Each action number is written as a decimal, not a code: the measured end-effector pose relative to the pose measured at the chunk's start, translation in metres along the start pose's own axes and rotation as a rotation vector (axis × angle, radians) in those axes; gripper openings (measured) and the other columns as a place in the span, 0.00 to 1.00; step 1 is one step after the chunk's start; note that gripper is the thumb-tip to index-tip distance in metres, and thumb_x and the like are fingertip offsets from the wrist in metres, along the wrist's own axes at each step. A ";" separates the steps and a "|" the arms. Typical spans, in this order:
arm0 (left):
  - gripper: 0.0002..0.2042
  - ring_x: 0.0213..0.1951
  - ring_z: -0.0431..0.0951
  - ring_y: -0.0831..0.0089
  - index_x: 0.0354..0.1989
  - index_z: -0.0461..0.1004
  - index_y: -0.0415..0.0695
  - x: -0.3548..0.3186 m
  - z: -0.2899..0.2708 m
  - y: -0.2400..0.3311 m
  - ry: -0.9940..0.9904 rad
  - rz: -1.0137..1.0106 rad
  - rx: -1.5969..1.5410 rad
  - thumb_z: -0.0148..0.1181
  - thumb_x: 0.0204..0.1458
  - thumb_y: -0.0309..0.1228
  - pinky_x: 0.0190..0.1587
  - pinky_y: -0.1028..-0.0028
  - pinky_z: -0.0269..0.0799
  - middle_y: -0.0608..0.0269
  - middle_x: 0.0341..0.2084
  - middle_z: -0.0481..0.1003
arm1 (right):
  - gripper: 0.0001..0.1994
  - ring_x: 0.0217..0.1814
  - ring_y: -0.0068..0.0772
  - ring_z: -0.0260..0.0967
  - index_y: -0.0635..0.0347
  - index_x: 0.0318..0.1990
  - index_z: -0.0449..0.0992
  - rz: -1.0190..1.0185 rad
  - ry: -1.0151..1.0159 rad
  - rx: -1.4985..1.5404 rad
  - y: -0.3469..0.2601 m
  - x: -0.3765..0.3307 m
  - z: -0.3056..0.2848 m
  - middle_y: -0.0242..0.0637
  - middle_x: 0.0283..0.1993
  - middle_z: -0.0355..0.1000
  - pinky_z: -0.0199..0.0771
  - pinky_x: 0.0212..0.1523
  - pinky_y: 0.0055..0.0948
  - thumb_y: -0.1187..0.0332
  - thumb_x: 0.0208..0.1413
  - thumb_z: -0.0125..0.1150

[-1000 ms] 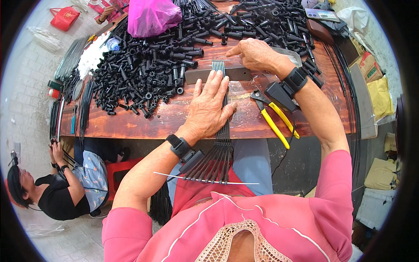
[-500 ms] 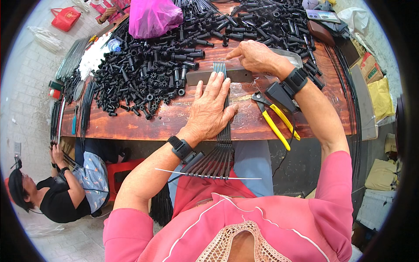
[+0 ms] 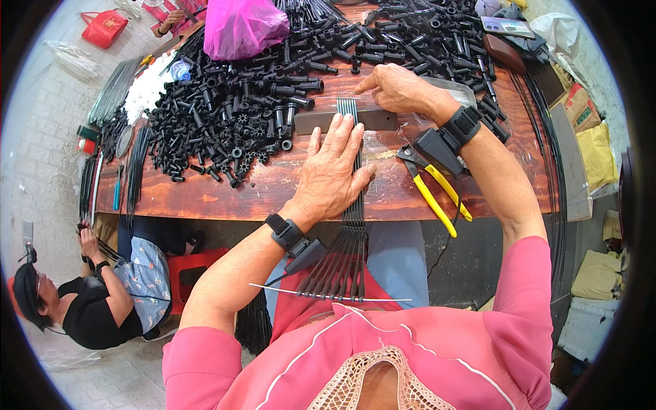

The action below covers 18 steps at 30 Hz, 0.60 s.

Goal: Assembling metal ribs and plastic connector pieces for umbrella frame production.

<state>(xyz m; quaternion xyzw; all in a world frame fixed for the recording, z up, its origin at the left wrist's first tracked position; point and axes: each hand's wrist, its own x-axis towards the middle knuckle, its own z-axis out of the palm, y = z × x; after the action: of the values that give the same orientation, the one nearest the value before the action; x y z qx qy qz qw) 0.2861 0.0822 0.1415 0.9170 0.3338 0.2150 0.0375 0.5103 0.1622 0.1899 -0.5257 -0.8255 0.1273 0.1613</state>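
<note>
My left hand (image 3: 331,164) lies flat, fingers stretched out, on a row of thin black rods (image 3: 352,212). Under its fingertips the rods' pale, bluish far ends (image 3: 347,104) cross a dark metal bar (image 3: 378,120) on the table. Fanned out, the near ends hang past the table edge above my lap, with a thin white stick (image 3: 383,299) across them. My right hand (image 3: 403,91) is at the bar's right end, index finger reaching toward the rod tips and the other fingers curled under. What those curled fingers hold, if anything, is hidden.
Yellow-handled pliers (image 3: 432,198) lie right of the rods. Heaps of black plastic tubular parts (image 3: 225,116) cover the table's left and back, a purple plastic bag (image 3: 244,29) among them. Long black rods (image 3: 540,130) lie along the right edge. A co-worker (image 3: 96,294) sits at the left.
The near ends of the rods, with the white stick, have shifted toward my body and hang lower. Both hands stay in nearly the same place.
</note>
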 end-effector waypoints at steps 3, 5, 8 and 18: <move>0.32 0.70 0.49 0.53 0.65 0.57 0.38 0.000 0.000 0.000 0.003 0.000 -0.005 0.53 0.57 0.45 0.69 0.51 0.42 0.45 0.67 0.53 | 0.24 0.42 0.55 0.75 0.56 0.49 0.79 -0.018 0.012 0.047 0.001 0.000 0.002 0.59 0.39 0.75 0.74 0.48 0.41 0.78 0.41 0.47; 0.32 0.70 0.49 0.53 0.65 0.57 0.38 0.000 0.000 0.000 0.007 0.003 -0.009 0.53 0.57 0.45 0.69 0.51 0.42 0.45 0.67 0.53 | 0.24 0.42 0.55 0.75 0.57 0.48 0.80 -0.008 0.011 0.067 -0.001 0.000 0.000 0.59 0.39 0.75 0.74 0.48 0.41 0.78 0.41 0.47; 0.32 0.70 0.49 0.52 0.65 0.57 0.38 0.000 0.000 0.000 0.003 -0.003 -0.010 0.54 0.56 0.45 0.69 0.51 0.42 0.44 0.67 0.53 | 0.24 0.42 0.55 0.75 0.57 0.47 0.80 -0.028 0.016 0.020 -0.003 0.001 -0.002 0.59 0.38 0.75 0.74 0.48 0.40 0.79 0.41 0.48; 0.32 0.70 0.50 0.52 0.66 0.57 0.38 0.001 -0.002 0.000 0.000 -0.003 -0.006 0.54 0.56 0.45 0.69 0.52 0.42 0.44 0.66 0.54 | 0.23 0.45 0.55 0.75 0.63 0.46 0.79 -0.041 0.034 0.056 0.002 0.013 0.002 0.59 0.40 0.75 0.74 0.51 0.40 0.80 0.40 0.48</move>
<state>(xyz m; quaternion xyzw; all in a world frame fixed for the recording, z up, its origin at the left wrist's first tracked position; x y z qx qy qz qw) 0.2861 0.0830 0.1434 0.9163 0.3347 0.2161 0.0407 0.5057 0.1748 0.1891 -0.5057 -0.8295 0.1384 0.1925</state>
